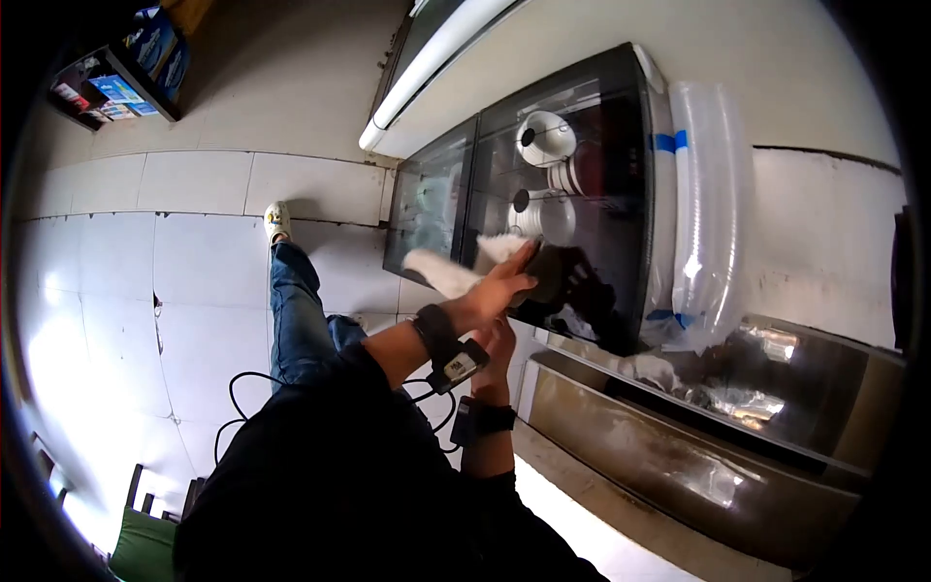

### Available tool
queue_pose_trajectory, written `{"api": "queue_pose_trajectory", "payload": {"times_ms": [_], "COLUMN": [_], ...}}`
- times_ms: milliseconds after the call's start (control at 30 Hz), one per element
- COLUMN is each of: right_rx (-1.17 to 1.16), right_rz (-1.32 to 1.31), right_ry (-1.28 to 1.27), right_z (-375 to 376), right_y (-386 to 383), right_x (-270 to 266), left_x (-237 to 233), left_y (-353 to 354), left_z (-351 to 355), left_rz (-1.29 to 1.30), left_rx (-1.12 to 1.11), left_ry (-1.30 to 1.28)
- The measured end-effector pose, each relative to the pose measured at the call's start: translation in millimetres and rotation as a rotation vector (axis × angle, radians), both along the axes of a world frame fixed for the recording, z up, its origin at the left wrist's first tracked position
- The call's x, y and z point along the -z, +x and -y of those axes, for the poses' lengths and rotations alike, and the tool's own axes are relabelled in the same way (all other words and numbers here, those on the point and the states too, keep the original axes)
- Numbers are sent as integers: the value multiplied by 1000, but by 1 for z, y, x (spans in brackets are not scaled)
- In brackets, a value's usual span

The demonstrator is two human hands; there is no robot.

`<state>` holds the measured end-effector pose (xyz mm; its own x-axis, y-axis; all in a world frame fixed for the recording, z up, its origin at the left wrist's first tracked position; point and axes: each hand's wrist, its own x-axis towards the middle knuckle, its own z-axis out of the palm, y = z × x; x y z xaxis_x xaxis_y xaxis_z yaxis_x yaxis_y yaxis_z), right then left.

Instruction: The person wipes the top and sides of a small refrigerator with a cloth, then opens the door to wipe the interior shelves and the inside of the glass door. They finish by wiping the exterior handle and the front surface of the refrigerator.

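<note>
My left hand (493, 291) is closed on a white cloth (441, 273), which hangs out to the left of the fingers and is blurred at its end. Just below it, my right hand (497, 341) has its fingers curled; what they hold, if anything, is hidden. Both hands are in front of a black cabinet with glass doors (611, 126). Behind the glass are a white bowl (545, 139) and stacked white dishes (555, 218). A dark reflection of a hand shows on the glass.
Long clear plastic sleeves (708, 213) with blue tape lie along the cabinet's right side. A brown-stained metal unit (630, 427) stands at lower right. A shelf with blue packages (121, 89) is at upper left. A green seat (143, 545) is at lower left, on the tiled floor.
</note>
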<state>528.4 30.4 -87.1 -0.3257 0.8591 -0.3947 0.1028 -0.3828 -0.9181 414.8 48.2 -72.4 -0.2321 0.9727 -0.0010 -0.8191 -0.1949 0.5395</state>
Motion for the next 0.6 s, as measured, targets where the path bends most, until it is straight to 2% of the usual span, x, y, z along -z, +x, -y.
{"api": "queue_pose_trajectory", "payload": {"times_ms": [33,67,100,133,167,267,333,400,467,533,600], "right_rx": [-284,-273,-113,41,66,92,77,155,181,234,231], "right_rz": [386,375,209,40,36,29,21,-74,-91,-148,-166], "right_ry": [588,601,445,284,290,243,275,297,340,430,441], "right_z": [-4,-1,3,6,6,14,19,26,29,28,25], "right_y": [4,2,-2,-4,1,18,31,43,55,57,60], "right_x": [-9,-25,-44,-56,-62,-92,-101,-106,-106,-104,-108], "left_x": [-24,-45,-49,-53,-56,-49,-33,-21,-39,-50,-66], "left_y": [-11,-18,-18,-17,-13,-1,14,26,26,17,5], "left_z": [4,7,3,-1,0,8,6,8,16,16,19], "left_rz": [-89,-179,-196,-73,52,-31,-69,161,122,264,266], "left_rx": [-19,-39,-38,-17,8,-16,-93,-104,-141,-134,-156], "left_ry": [34,71,85,115,141,100,131,167,119,121,71]}}
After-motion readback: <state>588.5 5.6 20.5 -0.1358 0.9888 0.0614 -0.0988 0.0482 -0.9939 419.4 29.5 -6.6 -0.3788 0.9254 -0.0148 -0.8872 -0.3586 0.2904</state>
